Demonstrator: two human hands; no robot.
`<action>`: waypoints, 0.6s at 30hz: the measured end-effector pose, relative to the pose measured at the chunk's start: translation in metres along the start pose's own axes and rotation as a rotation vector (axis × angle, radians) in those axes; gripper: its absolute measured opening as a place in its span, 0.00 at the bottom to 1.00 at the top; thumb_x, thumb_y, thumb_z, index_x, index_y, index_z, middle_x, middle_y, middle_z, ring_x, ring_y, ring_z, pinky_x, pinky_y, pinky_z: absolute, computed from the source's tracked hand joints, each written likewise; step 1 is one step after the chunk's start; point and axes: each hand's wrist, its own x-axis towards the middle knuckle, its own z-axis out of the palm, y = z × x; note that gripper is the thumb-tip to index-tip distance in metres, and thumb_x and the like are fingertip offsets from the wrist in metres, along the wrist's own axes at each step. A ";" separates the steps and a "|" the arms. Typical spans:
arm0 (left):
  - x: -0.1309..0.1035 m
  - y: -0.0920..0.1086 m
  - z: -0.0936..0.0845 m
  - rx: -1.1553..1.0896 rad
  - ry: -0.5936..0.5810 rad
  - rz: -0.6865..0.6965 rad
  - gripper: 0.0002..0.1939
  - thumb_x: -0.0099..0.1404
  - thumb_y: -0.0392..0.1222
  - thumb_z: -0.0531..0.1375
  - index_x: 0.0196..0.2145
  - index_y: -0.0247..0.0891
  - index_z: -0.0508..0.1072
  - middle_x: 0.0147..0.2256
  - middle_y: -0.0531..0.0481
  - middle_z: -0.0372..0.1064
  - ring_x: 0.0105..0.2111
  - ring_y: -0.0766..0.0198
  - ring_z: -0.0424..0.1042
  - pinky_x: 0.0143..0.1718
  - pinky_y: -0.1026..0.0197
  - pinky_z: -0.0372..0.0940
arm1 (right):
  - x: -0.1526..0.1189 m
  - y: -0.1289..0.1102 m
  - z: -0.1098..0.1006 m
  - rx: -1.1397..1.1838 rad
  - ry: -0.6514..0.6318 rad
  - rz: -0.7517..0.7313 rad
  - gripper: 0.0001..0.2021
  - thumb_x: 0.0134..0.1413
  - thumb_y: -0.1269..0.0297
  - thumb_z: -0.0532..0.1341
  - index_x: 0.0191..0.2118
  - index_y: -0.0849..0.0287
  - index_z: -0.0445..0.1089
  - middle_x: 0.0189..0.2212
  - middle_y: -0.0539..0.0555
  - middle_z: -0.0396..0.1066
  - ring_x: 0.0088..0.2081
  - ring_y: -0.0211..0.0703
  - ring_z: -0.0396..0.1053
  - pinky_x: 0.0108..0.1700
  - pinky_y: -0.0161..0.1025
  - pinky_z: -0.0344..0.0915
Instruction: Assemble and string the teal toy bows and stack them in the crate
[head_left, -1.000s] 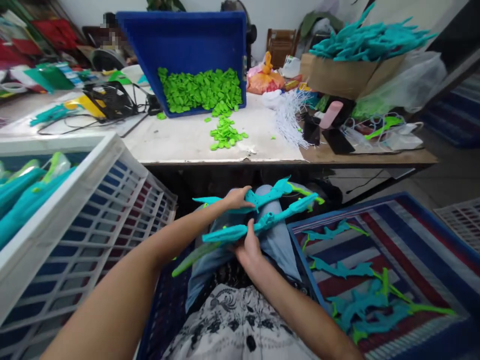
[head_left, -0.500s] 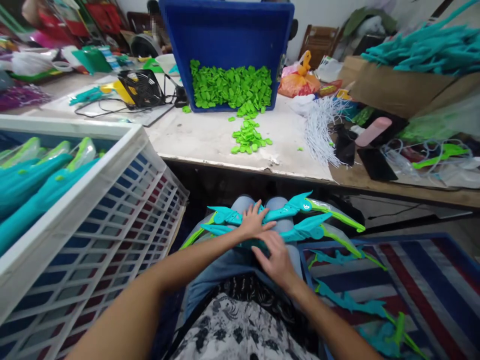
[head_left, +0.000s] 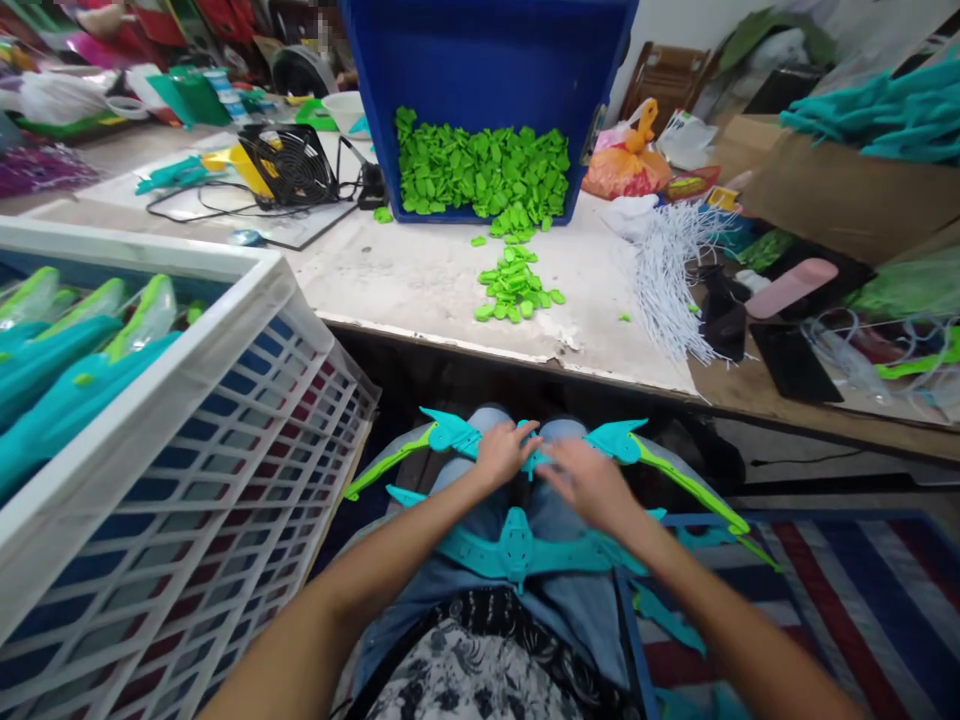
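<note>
Two turquoise toy bows with lime-green limb tips lie across my lap. The farther toy bow [head_left: 611,440] spans my knees. My left hand [head_left: 504,455] is closed at its middle, fingertips on the grip. My right hand [head_left: 592,485] hovers at the same grip from the right; motion smears its fingers, so whether it holds anything is unclear. Nearer my waist lies the second toy bow [head_left: 517,550], its centre piece uncovered and its right part passing beneath my right forearm.
A blue bin [head_left: 495,70] tipped toward me holds lime-green pieces [head_left: 487,170], with more spilled on the table [head_left: 420,290]. On the left stands a white crate [head_left: 247,265] with turquoise toys. White strips [head_left: 667,280] lie right; more bow parts rest on a striped sheet [head_left: 847,600].
The two bows have moved apart, the nearer one now closer to my waist. My hands, overlapping before, are now side by side at the farther bow's middle. The view has shifted slightly.
</note>
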 end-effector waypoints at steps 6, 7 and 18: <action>-0.010 0.001 0.003 0.012 -0.019 0.059 0.25 0.69 0.54 0.46 0.61 0.48 0.56 0.42 0.44 0.69 0.44 0.53 0.69 0.43 0.56 0.64 | 0.191 0.081 -0.034 -0.248 0.256 0.017 0.15 0.56 0.67 0.55 0.48 0.66 0.69 0.50 0.65 0.66 0.49 0.55 0.59 0.51 0.49 0.56; -0.010 -0.001 0.001 -0.013 -0.042 0.061 0.28 0.68 0.52 0.48 0.63 0.44 0.52 0.43 0.43 0.69 0.45 0.53 0.68 0.44 0.56 0.64 | 0.209 0.086 -0.032 -0.275 0.222 0.015 0.15 0.56 0.68 0.55 0.47 0.66 0.70 0.49 0.65 0.67 0.49 0.55 0.59 0.51 0.48 0.56; 0.012 -0.006 -0.017 -0.252 -0.207 -0.120 0.30 0.63 0.49 0.56 0.60 0.36 0.58 0.52 0.41 0.66 0.53 0.50 0.66 0.50 0.55 0.62 | 0.149 0.099 -0.044 -0.322 0.367 0.041 0.14 0.56 0.58 0.56 0.42 0.62 0.71 0.37 0.60 0.69 0.41 0.52 0.60 0.45 0.44 0.56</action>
